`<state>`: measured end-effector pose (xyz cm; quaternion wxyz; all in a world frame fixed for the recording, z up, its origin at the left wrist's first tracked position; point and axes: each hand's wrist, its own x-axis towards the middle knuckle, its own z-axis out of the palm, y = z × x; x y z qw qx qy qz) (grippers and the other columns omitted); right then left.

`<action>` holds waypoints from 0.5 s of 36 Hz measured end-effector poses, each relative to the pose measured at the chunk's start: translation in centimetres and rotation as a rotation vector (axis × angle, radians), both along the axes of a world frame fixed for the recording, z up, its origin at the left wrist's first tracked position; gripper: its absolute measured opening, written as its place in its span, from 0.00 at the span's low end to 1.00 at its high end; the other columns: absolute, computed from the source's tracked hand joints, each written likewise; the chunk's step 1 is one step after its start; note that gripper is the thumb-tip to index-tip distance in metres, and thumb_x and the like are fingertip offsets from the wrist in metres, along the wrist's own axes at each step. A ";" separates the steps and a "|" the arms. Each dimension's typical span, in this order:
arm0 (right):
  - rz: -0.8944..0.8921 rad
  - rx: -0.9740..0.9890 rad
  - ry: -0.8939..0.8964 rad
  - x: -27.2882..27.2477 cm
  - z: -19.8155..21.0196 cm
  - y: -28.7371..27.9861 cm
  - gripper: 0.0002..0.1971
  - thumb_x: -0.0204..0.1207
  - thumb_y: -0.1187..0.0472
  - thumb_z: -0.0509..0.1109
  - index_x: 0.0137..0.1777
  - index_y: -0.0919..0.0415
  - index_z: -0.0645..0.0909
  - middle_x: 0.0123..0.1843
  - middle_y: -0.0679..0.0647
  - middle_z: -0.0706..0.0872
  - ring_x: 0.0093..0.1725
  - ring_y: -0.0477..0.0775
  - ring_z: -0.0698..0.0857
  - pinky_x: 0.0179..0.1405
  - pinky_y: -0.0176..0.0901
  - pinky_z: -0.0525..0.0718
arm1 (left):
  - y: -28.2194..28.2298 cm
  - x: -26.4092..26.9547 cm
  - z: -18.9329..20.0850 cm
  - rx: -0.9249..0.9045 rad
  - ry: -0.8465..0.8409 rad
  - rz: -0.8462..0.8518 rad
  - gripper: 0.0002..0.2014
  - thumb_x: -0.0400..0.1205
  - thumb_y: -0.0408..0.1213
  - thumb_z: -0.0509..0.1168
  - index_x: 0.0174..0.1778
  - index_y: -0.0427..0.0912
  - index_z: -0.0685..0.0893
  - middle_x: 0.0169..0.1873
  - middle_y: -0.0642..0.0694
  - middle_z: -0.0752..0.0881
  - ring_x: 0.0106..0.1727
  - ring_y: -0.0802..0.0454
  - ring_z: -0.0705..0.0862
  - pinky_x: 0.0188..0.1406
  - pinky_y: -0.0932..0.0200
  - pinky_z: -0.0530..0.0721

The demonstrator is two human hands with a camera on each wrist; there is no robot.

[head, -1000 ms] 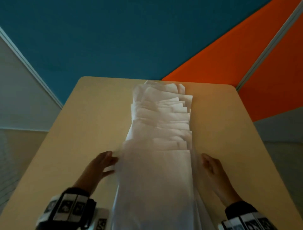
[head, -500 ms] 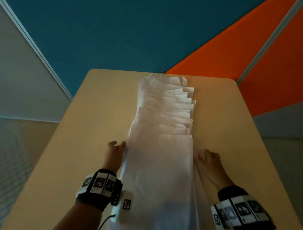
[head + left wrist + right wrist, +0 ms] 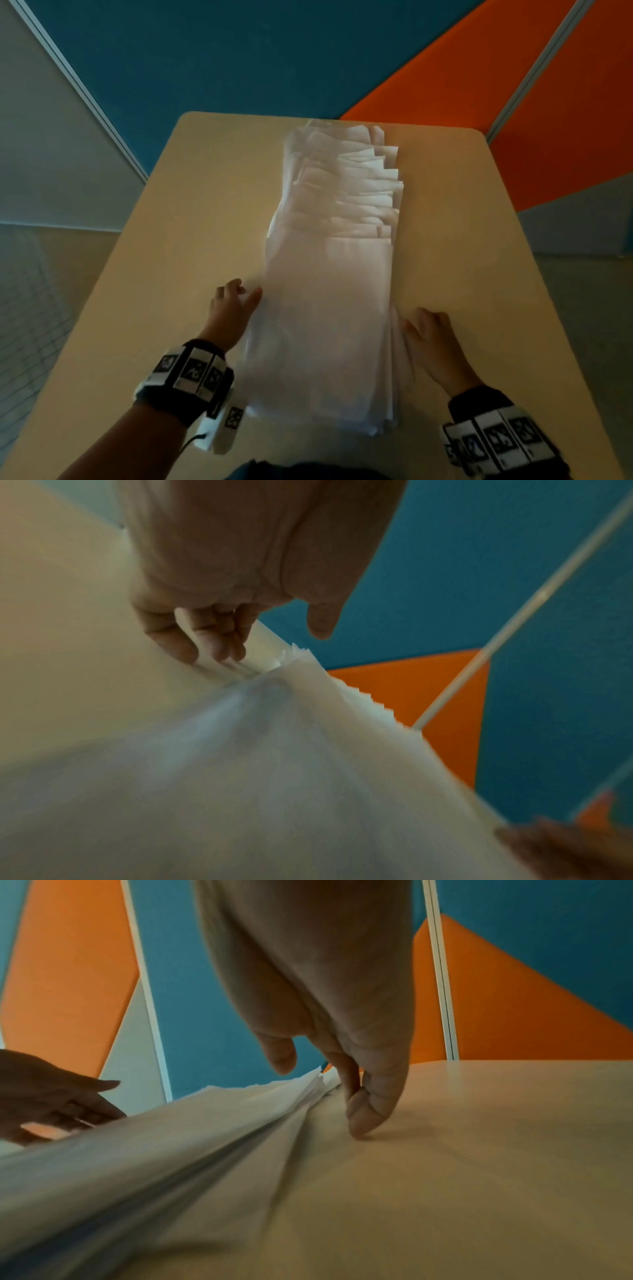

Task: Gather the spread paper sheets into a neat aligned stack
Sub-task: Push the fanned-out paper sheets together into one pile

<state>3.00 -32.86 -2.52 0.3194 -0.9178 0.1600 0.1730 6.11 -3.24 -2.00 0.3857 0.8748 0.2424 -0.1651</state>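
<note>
A long fan of white paper sheets (image 3: pixel 329 308) runs down the middle of the beige table (image 3: pixel 171 274), with overlapping ends stepped toward the far edge. My left hand (image 3: pixel 245 296) lies beside the sheets' left edge; its fingertips (image 3: pixel 205 647) touch the table against that edge and its thumb hangs free above the paper (image 3: pixel 274 750). My right hand (image 3: pixel 416 320) lies along the right edge. Its fingertips (image 3: pixel 363 1118) press the table beside the layered sheet edges (image 3: pixel 240 1137), and the thumb is lifted. Neither hand pinches any paper.
Bare tabletop (image 3: pixel 462 274) lies on both sides of the sheets. Blue (image 3: pixel 239 58) and orange (image 3: pixel 548 120) partition panels stand behind the far edge. The floor (image 3: pixel 34 308) shows to the left of the table.
My left hand has turned from reaching across toward the paper to lying along its left edge, further forward. The right hand stays at the right edge. The sheets' near end has come into view.
</note>
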 end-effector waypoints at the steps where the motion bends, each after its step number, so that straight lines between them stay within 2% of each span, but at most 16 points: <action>1: 0.015 -0.006 -0.031 -0.6 -0.3 -0.3 0.09 0.79 0.58 0.62 0.42 0.61 0.68 0.48 0.63 0.73 0.57 0.65 0.76 0.55 0.46 0.70 | 0.2 -1.0 -0.1 0.036 0.007 -0.034 0.27 0.83 0.44 0.59 0.75 0.34 0.66 0.70 0.31 0.72 0.72 0.34 0.69 0.75 0.43 0.66; 3: 0.064 0.007 -0.038 -1.8 -0.5 0.2 0.07 0.80 0.58 0.62 0.48 0.62 0.73 0.51 0.62 0.74 0.59 0.66 0.77 0.59 0.48 0.73 | -0.2 -2.8 -0.3 0.023 0.009 -0.092 0.26 0.83 0.44 0.59 0.75 0.36 0.67 0.70 0.32 0.70 0.71 0.35 0.70 0.75 0.43 0.69; 5: 0.128 0.085 0.007 -2.2 -0.7 1.4 0.17 0.80 0.56 0.62 0.67 0.60 0.73 0.64 0.62 0.74 0.67 0.65 0.75 0.71 0.55 0.73 | -1.2 -3.6 -0.2 -0.023 -0.003 -0.147 0.28 0.82 0.46 0.60 0.76 0.38 0.65 0.72 0.34 0.67 0.71 0.36 0.71 0.75 0.45 0.70; 7: 0.116 0.150 0.020 -2.3 -0.4 2.2 0.26 0.78 0.52 0.64 0.75 0.58 0.67 0.71 0.61 0.71 0.72 0.63 0.72 0.75 0.55 0.70 | -2.0 -4.2 0.1 -0.056 0.003 -0.166 0.34 0.80 0.48 0.64 0.79 0.39 0.59 0.74 0.37 0.64 0.73 0.39 0.71 0.74 0.48 0.70; 9: 0.134 0.173 -0.033 -2.6 0.2 1.8 0.34 0.72 0.44 0.67 0.75 0.55 0.64 0.73 0.59 0.69 0.74 0.62 0.69 0.75 0.56 0.70 | -1.6 -4.9 0.4 -0.048 -0.010 -0.213 0.46 0.74 0.50 0.70 0.81 0.39 0.51 0.79 0.39 0.59 0.77 0.40 0.67 0.77 0.47 0.69; 11: 0.275 0.127 -0.068 -3.5 0.4 0.9 0.46 0.63 0.36 0.70 0.78 0.51 0.56 0.76 0.53 0.66 0.75 0.59 0.64 0.74 0.58 0.69 | -0.4 -5.9 0.6 -0.004 -0.022 -0.359 0.61 0.64 0.57 0.75 0.82 0.39 0.41 0.82 0.40 0.52 0.82 0.41 0.60 0.81 0.44 0.65; 13: 0.416 0.059 -0.034 -5.0 0.4 0.4 0.59 0.56 0.36 0.76 0.81 0.47 0.42 0.80 0.50 0.58 0.78 0.57 0.58 0.76 0.57 0.66 | 1.1 -7.2 0.7 0.080 0.011 -0.566 0.74 0.50 0.73 0.69 0.81 0.41 0.34 0.83 0.42 0.43 0.84 0.43 0.48 0.84 0.43 0.56; 14: 0.473 0.010 0.004 -5.8 0.1 0.3 0.65 0.53 0.34 0.77 0.81 0.45 0.36 0.83 0.50 0.52 0.80 0.58 0.55 0.78 0.58 0.64 | 1.6 -7.8 0.5 0.131 0.033 -0.673 0.77 0.44 0.79 0.64 0.80 0.43 0.30 0.83 0.44 0.39 0.84 0.45 0.42 0.85 0.43 0.52; 15: 0.524 -0.045 0.049 -6.7 -0.1 0.3 0.68 0.51 0.33 0.77 0.80 0.45 0.29 0.85 0.52 0.46 0.82 0.59 0.50 0.80 0.58 0.61 | 2.1 -8.4 0.2 0.179 0.049 -0.757 0.78 0.42 0.80 0.62 0.77 0.45 0.26 0.82 0.45 0.35 0.84 0.48 0.38 0.85 0.42 0.50; 17: 0.597 -0.150 0.127 -8.0 -0.7 0.2 0.71 0.52 0.34 0.76 0.74 0.46 0.18 0.85 0.53 0.36 0.84 0.60 0.42 0.82 0.57 0.55 | 2.5 -9.5 -0.7 0.251 0.061 -0.845 0.75 0.49 0.72 0.72 0.72 0.48 0.21 0.81 0.46 0.30 0.82 0.50 0.34 0.86 0.46 0.44; 18: 0.615 -0.192 0.119 -8.3 -0.8 0.2 0.71 0.52 0.35 0.77 0.70 0.45 0.14 0.85 0.53 0.34 0.84 0.59 0.41 0.82 0.56 0.55 | 2.5 -9.8 -1.0 0.269 0.049 -0.848 0.74 0.52 0.66 0.76 0.70 0.49 0.20 0.81 0.45 0.30 0.83 0.48 0.34 0.86 0.47 0.43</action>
